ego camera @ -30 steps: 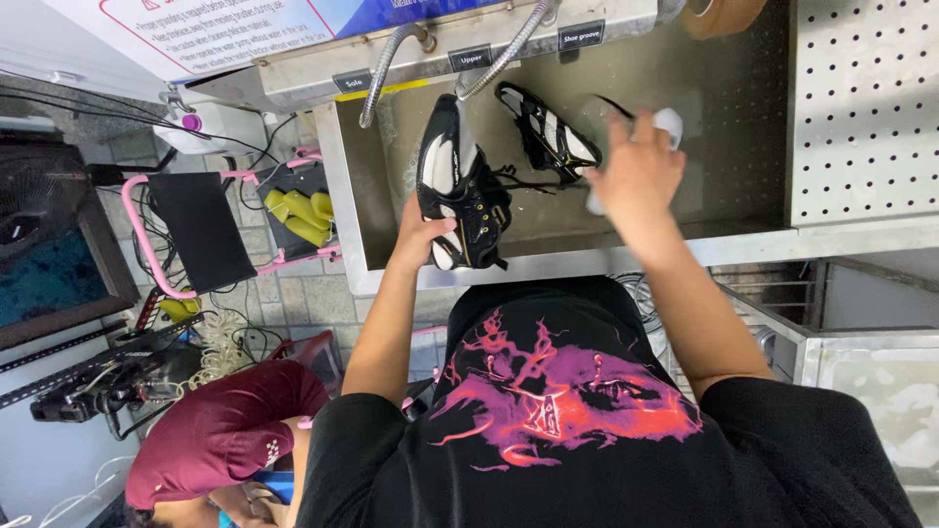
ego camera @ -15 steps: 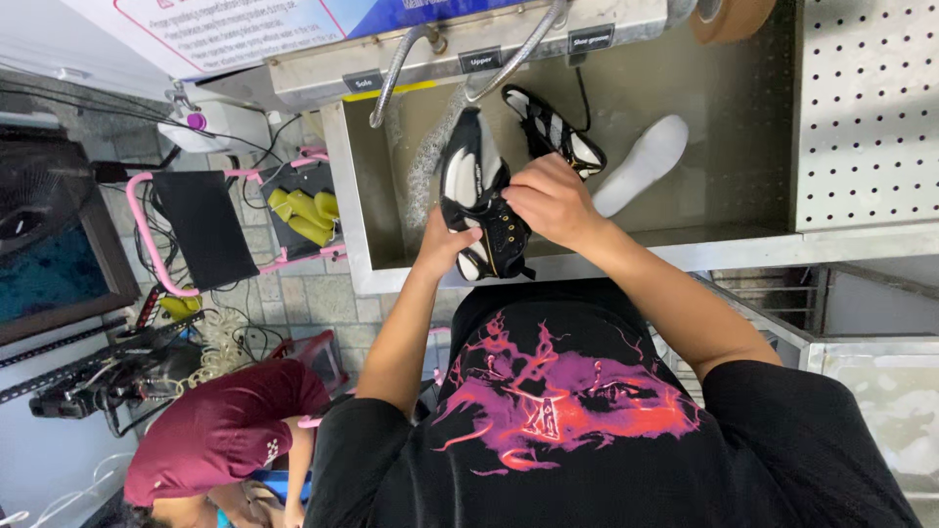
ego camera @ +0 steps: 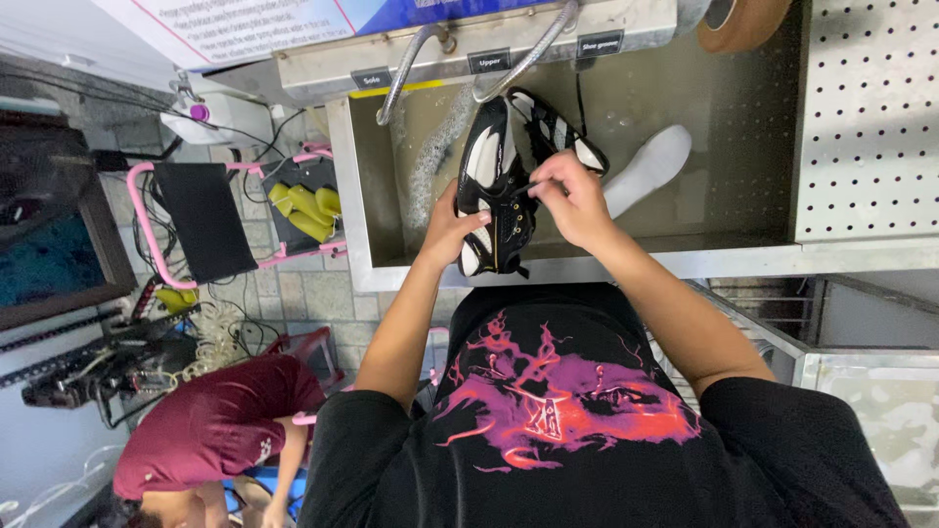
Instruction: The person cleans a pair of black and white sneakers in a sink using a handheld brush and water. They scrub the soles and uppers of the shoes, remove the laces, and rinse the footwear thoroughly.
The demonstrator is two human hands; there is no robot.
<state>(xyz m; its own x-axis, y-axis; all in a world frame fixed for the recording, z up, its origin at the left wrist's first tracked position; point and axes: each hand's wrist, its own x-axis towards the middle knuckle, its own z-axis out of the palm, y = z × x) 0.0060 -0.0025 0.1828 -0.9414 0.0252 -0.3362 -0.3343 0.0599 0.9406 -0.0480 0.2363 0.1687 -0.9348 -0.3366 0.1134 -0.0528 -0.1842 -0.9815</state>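
A black and white sports shoe (ego camera: 492, 186) is held upright over the steel sink (ego camera: 685, 256). My left hand (ego camera: 448, 233) grips it from the left side near the heel. My right hand (ego camera: 572, 200) pinches its black lace (ego camera: 528, 186) at the tongue. A second black and white shoe (ego camera: 550, 125) lies in the basin behind it. A white insole (ego camera: 648, 168) rests in the basin to the right.
Two bent metal spouts (ego camera: 468, 57) hang above the basin, with water spraying down at the left. A perforated metal panel (ego camera: 866, 108) stands at right. A pink rack with yellow gloves (ego camera: 305, 203) is at left. A person in a maroon shirt (ego camera: 210, 430) crouches below left.
My right hand left the white insole in the basin and came back to the held shoe, where it now pinches the lace. The left hand kept its hold.
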